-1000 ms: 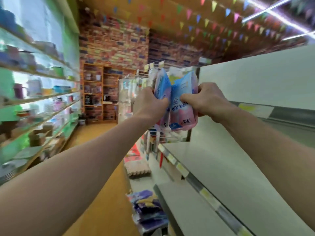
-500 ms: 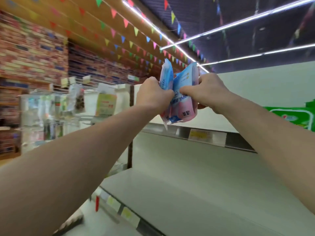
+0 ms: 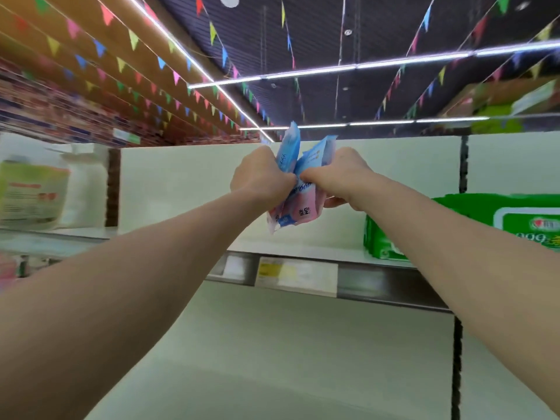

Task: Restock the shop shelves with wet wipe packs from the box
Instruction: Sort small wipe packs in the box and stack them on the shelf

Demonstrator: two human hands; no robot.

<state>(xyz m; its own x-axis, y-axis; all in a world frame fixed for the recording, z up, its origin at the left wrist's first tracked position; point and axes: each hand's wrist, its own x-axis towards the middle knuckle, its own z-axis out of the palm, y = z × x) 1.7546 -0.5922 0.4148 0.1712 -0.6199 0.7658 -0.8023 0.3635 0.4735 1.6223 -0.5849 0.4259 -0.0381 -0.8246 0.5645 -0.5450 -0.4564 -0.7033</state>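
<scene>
I hold a bunch of blue and pink wet wipe packs (image 3: 298, 207) upright between both hands, above the upper white shelf (image 3: 303, 251). My left hand (image 3: 260, 177) grips the packs from the left. My right hand (image 3: 336, 174) grips them from the right, fingers curled round them. The packs' tops stick up above my fists and their pink bottoms hang below. The box is not in view.
Green wet wipe packs (image 3: 454, 231) lie on the same shelf at the right. Price labels (image 3: 297, 275) run along the shelf's front rail. A lower white shelf (image 3: 272, 374) spreads below. Blurred goods (image 3: 30, 192) stand at the left. Bunting hangs from the ceiling.
The view has swung right and up from the aisle to the shelf. Both hands have carried the packs toward the upper shelf, and the green packs have come further into view.
</scene>
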